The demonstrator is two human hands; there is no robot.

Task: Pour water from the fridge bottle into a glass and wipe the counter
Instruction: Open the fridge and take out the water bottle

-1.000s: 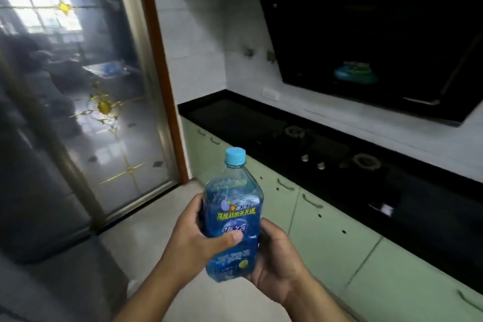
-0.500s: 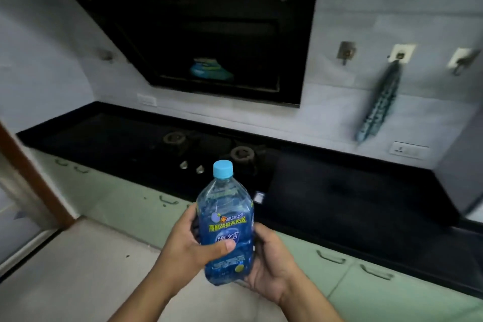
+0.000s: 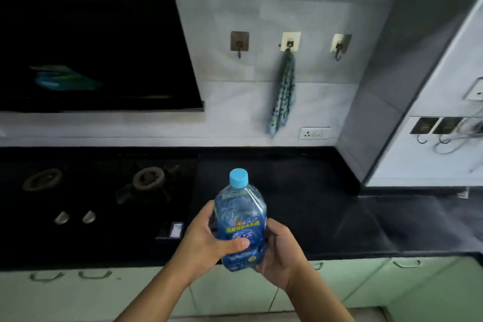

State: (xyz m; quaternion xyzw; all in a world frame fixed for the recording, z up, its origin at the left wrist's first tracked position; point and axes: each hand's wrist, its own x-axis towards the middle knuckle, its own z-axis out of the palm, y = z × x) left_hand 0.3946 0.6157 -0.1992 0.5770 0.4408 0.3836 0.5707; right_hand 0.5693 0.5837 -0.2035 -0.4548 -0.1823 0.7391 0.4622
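You're gripping the blue bottle [image 3: 240, 227] upright in both hands, cap on, over the black counter's [image 3: 326, 217] front edge. Left hand [image 3: 206, 240] is wrapping it, thumb across the label; right hand [image 3: 281, 253] is cupping its lower side.

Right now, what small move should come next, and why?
Probably set the bottle down on the black counter ahead: left hand and right hand both hold it, its blue cap is on, and nothing to pour into is in view.
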